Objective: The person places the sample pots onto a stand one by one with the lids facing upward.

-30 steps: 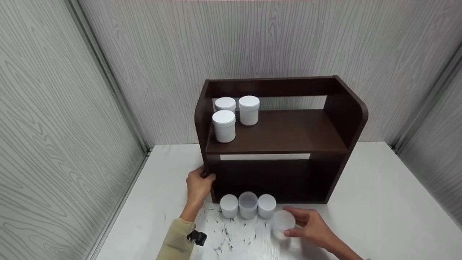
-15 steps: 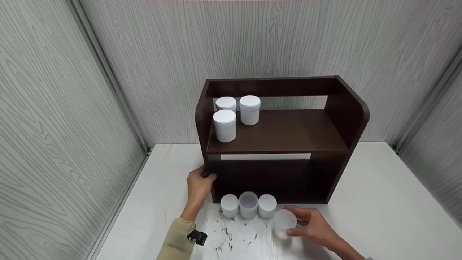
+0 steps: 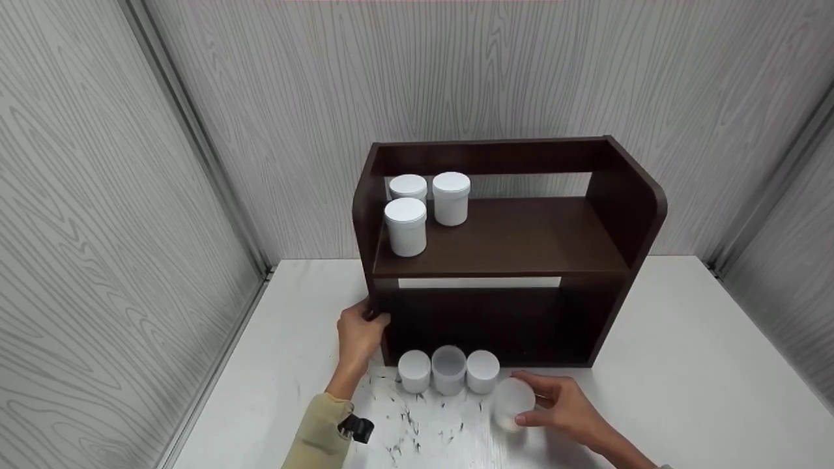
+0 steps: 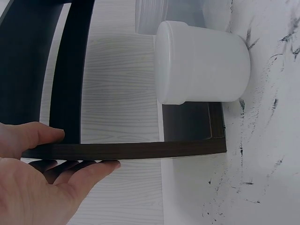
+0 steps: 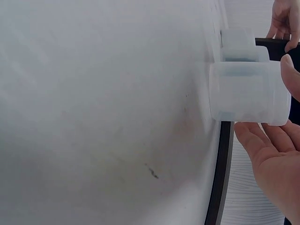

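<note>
My left hand (image 3: 359,335) grips the left side panel of a dark brown two-tier shelf (image 3: 515,238); in the left wrist view the thumb (image 4: 49,133) lies on one side of the panel and the fingers on the other. Between thumb and fingers, my right hand (image 3: 563,407) holds an upright translucent jar (image 3: 513,402) at the front right. The right wrist view shows this jar (image 5: 248,91) from the side, low at the table surface. Left of it, two white-topped jars (image 3: 414,371) (image 3: 483,372) flank an open-looking translucent jar (image 3: 448,371) in a row before the shelf.
Several white lidded jars (image 3: 406,228) stand at the left of the upper tier, three in view. The white table (image 3: 690,365) has dark scuff marks near the jar row. Wood-grained panels (image 3: 482,78) enclose the back and sides.
</note>
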### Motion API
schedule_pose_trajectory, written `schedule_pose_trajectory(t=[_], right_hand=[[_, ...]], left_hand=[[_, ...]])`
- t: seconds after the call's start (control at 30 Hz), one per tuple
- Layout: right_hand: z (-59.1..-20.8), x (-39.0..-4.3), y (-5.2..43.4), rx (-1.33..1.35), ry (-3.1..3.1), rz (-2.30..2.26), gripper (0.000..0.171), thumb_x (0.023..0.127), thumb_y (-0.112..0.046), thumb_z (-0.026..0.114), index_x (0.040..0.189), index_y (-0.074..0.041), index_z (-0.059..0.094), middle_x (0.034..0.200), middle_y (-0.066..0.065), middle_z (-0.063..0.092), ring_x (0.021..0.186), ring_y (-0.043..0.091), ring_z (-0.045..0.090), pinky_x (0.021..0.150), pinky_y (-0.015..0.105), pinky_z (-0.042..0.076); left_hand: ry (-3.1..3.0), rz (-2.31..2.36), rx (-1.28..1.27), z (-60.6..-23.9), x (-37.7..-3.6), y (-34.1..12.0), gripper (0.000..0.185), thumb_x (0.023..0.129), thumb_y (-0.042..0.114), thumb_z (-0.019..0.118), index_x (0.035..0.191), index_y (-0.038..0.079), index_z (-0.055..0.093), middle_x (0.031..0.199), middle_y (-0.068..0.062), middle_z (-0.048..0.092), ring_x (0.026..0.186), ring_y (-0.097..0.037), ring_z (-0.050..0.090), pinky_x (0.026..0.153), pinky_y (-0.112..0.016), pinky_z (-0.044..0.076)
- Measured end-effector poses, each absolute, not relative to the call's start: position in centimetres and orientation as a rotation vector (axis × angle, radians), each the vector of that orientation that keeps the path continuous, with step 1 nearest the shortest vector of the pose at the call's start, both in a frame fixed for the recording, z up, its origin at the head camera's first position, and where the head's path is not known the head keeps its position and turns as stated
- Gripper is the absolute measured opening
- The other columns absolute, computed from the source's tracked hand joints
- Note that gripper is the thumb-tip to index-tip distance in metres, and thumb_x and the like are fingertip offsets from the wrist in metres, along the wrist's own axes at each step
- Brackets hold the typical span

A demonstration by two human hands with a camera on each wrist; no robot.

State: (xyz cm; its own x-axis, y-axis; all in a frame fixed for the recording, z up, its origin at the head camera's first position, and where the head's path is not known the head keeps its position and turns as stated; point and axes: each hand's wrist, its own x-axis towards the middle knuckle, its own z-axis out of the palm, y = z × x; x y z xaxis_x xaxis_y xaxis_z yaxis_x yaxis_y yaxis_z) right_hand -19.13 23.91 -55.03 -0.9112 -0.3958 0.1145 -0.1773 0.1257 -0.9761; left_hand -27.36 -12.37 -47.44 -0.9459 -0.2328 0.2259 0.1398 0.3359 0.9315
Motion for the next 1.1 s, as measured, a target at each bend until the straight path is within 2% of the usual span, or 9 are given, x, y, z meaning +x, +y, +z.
schedule_pose_trajectory(t=[0.1, 0.37, 0.6, 0.8, 0.93, 1.1], right_hand=[[-55.0, -19.1, 23.9, -0.562, 2.215, -1.885, 0.075, 0.081, -0.005, 0.089, 0.142, 0.017, 0.053, 0.144, 0.034, 0.055, 0.127, 0.026, 0.063, 0.097, 0.029, 0.054], [-54.3, -18.9, 23.9, -0.553, 2.231, -1.864, 0.073, 0.082, -0.004, 0.089, 0.142, 0.017, 0.054, 0.145, 0.034, 0.055, 0.132, 0.041, 0.058, 0.1, 0.03, 0.052], [-53.4, -18.9, 23.8, -0.516, 2.233, -1.861, 0.074, 0.08, -0.005, 0.09, 0.142, 0.015, 0.055, 0.144, 0.031, 0.057, 0.13, 0.037, 0.06, 0.099, 0.031, 0.054], [-52.6, -18.9, 23.9, -0.481, 2.225, -1.861, 0.074, 0.081, -0.005, 0.09, 0.144, 0.013, 0.055, 0.147, 0.03, 0.055, 0.133, 0.041, 0.056, 0.1, 0.029, 0.052], [-52.1, -19.0, 24.0, -0.522, 2.228, -1.87, 0.074, 0.082, -0.004, 0.089, 0.144, 0.015, 0.053, 0.147, 0.033, 0.052, 0.133, 0.044, 0.055, 0.101, 0.032, 0.052], [-51.3, -19.0, 24.0, -0.53, 2.243, -1.864, 0.075, 0.081, -0.005, 0.09, 0.144, 0.014, 0.055, 0.147, 0.035, 0.051, 0.132, 0.039, 0.057, 0.101, 0.032, 0.052]], left_hand=[[-2.29, -1.638, 0.092, -47.4, -27.3, -12.4, 0.051, 0.09, 0.003, 0.068, 0.136, -0.015, 0.061, 0.125, -0.029, 0.07, 0.116, -0.039, 0.069, 0.092, -0.046, 0.058], [-2.295, -1.654, 0.08, -47.5, -27.2, -12.4, 0.049, 0.092, 0.002, 0.067, 0.136, -0.017, 0.059, 0.125, -0.031, 0.069, 0.116, -0.04, 0.068, 0.092, -0.046, 0.058], [-2.294, -1.655, 0.086, -47.5, -27.3, -12.4, 0.049, 0.091, 0.002, 0.067, 0.135, -0.017, 0.059, 0.125, -0.031, 0.069, 0.117, -0.04, 0.068, 0.093, -0.047, 0.057], [-2.289, -1.657, 0.074, -47.4, -27.2, -12.4, 0.047, 0.091, 0.002, 0.067, 0.135, -0.016, 0.061, 0.124, -0.03, 0.069, 0.115, -0.04, 0.069, 0.092, -0.047, 0.058], [-2.281, -1.659, 0.076, -47.4, -27.2, -12.4, 0.047, 0.091, 0.002, 0.067, 0.134, -0.016, 0.062, 0.123, -0.029, 0.07, 0.113, -0.039, 0.07, 0.091, -0.046, 0.058], [-2.287, -1.66, 0.091, -47.5, -27.3, -12.5, 0.048, 0.091, 0.002, 0.067, 0.136, -0.015, 0.061, 0.124, -0.029, 0.07, 0.114, -0.038, 0.07, 0.09, -0.045, 0.059]])
